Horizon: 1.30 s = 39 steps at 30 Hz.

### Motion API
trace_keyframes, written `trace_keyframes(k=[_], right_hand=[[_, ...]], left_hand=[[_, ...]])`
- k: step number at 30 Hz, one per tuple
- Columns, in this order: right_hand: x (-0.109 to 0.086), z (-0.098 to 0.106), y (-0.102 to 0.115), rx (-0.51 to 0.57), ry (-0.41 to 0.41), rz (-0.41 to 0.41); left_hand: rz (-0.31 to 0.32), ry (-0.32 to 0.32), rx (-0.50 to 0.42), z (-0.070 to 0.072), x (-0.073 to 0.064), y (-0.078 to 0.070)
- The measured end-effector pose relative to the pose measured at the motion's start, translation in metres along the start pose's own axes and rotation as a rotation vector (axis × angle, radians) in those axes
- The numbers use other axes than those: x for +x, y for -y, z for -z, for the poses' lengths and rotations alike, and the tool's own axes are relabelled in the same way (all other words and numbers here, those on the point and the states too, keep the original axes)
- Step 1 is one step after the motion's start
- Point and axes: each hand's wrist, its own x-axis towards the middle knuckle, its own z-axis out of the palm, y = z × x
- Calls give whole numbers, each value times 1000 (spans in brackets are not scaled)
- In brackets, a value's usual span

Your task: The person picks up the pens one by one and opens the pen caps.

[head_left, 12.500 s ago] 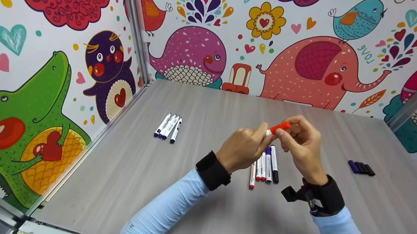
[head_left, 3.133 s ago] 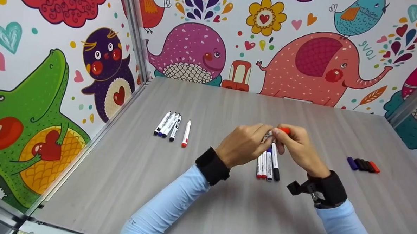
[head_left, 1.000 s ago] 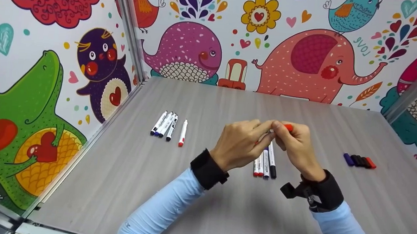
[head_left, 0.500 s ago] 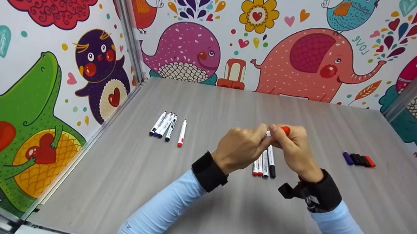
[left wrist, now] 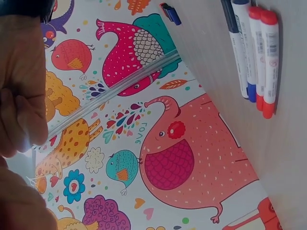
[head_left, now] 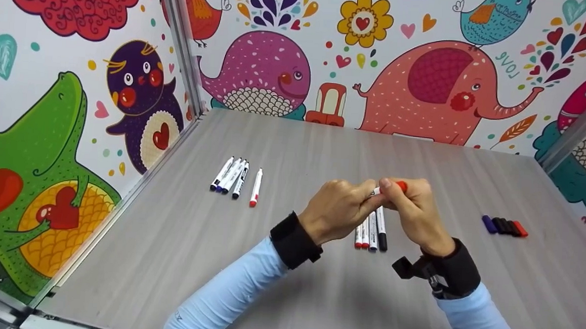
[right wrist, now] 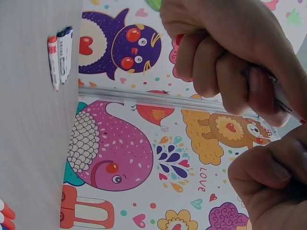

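Both hands meet over the table's middle, raised above a row of capped markers. My left hand (head_left: 338,206) grips the white barrel of a red marker (head_left: 376,191), most of it hidden in the fist. The right hand (head_left: 417,209) holds the marker's red end (head_left: 402,186) with curled fingers, the thumb pressed along it. In the right wrist view, the left hand (right wrist: 230,57) wraps round the white barrel (right wrist: 283,98); the right hand (right wrist: 271,182) is below. Under the hands lie several white markers (head_left: 373,232) with red, blue and black ends.
At the left, several uncapped white markers (head_left: 232,175) lie in a cluster, and a red-ended uncapped marker (head_left: 256,187) lies beside them. Loose purple, black and red caps (head_left: 505,225) form a row at the right. Printed panels (head_left: 257,74) stand along the table's back and left.
Since the oldest frame, a red-ended marker has joined the left cluster and a red cap the cap row. The row under the hands has shrunk. Over the last half second, the hands barely move.
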Motion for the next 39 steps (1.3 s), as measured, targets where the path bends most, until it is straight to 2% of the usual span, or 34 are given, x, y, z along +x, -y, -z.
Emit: trace_keyframes(k=[6, 10, 17, 23, 25, 28, 32, 39], right_hand=[[0, 1, 1, -30, -3, 45], [1, 4, 0, -71, 8, 74], [4, 7, -5, -73, 13, 45], [3, 7, -10, -104, -52, 15], [3, 7, -9, -72, -99, 7], [4, 8, -7, 34, -158, 9], [4, 10, -5, 144, -189, 21], [5, 9, -5, 119, -203, 52]], left_hand=[[37, 40, -95, 1, 1, 0], [54, 44, -113, 2, 2, 1], [39, 53, -61, -1, 2, 3], [72, 49, -94, -7, 2, 6], [82, 41, -99, -8, 2, 6], [102, 24, -117, -8, 2, 7], [121, 3, -147, -8, 2, 9], [134, 20, -168, -6, 1, 9]])
